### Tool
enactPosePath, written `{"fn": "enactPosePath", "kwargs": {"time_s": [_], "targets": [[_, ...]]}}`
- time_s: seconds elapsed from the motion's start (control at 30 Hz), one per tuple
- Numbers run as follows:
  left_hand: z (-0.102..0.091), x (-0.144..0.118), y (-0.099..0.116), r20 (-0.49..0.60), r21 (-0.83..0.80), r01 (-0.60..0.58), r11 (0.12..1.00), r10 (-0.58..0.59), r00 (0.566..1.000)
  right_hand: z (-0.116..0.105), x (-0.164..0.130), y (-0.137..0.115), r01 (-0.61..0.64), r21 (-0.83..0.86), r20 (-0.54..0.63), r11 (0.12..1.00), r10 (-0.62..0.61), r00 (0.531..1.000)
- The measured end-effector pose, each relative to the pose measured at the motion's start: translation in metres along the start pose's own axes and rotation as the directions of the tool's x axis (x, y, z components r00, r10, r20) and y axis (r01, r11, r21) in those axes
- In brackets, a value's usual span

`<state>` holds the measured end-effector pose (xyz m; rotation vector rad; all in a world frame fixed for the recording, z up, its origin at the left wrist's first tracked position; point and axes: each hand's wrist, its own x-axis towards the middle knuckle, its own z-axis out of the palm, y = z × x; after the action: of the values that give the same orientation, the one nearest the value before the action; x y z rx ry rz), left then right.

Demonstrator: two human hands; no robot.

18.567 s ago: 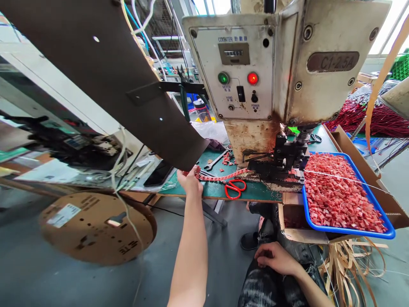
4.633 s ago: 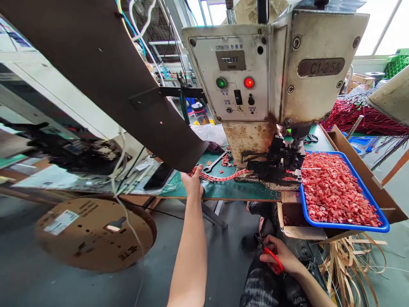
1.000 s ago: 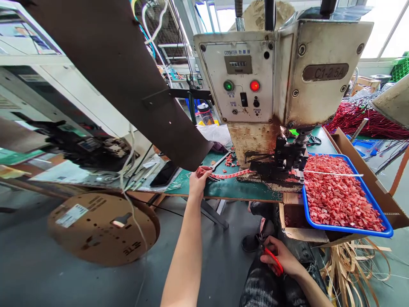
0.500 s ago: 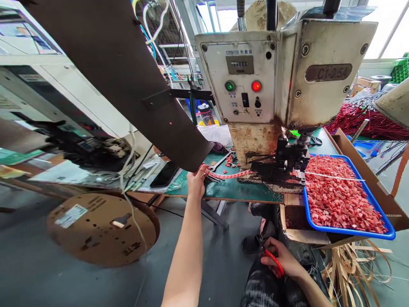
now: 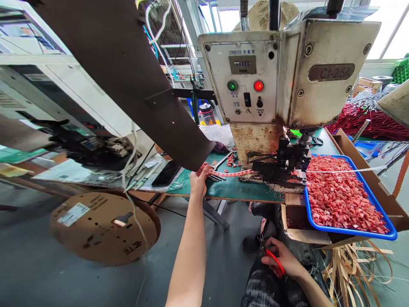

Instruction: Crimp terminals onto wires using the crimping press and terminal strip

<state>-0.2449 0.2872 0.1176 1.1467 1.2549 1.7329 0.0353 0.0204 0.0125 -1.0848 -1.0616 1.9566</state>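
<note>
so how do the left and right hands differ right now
The left hand reaches out to the green bench edge, pinching the red strip that runs into the machine; the right hand rests low on the lap. The left arm is stretched out, the right bent close. The left holds the strip, the right red scissors. Both are bare and closed on something red.

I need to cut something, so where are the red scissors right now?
The red scissors are in the right hand, low on the person's lap, below the blue tray.
</note>
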Motion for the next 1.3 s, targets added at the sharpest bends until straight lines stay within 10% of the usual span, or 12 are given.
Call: {"fn": "enactPosePath", "kwargs": {"time_s": [1.1, 1.3], "targets": [[0.003, 0.009, 0.017, 0.042, -0.127, -0.017, 0.992, 0.022, 0.999, -0.003, 0.002, 0.005, -0.008, -0.011, 0.001, 1.000, 0.008, 1.000], [0.004, 0.031, 0.016, -0.166, -0.077, -0.114, 0.991, 0.100, 0.981, -0.005, 0.002, 0.007, -0.028, -0.033, -0.003, 0.999, 0.028, 1.000]]}}
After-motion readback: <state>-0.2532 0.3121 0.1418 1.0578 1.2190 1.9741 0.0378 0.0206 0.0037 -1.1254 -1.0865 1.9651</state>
